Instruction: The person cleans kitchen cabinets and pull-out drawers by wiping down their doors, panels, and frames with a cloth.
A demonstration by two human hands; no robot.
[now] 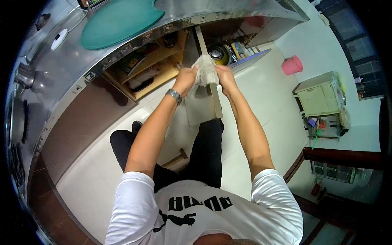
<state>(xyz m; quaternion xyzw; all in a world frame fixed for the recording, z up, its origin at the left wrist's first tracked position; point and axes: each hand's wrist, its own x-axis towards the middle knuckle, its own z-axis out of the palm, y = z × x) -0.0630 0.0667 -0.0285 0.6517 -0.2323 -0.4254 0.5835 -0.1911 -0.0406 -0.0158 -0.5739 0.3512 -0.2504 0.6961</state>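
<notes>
A whitish-grey rag hangs between my two hands, over the upper part of an open cabinet door. My left hand, with a metal watch on the wrist, is closed on the rag's left side. On the opposite side, my right hand pinches the rag's other edge. The door stands edge-on to me, its lower end near my knee. Part of its top is hidden behind the rag.
Left of the door, an open cabinet has items on its shelves. A pulled-out drawer holds a round metal-lidded pot. Above runs a steel counter with a green board. A pink bucket stands by the wall.
</notes>
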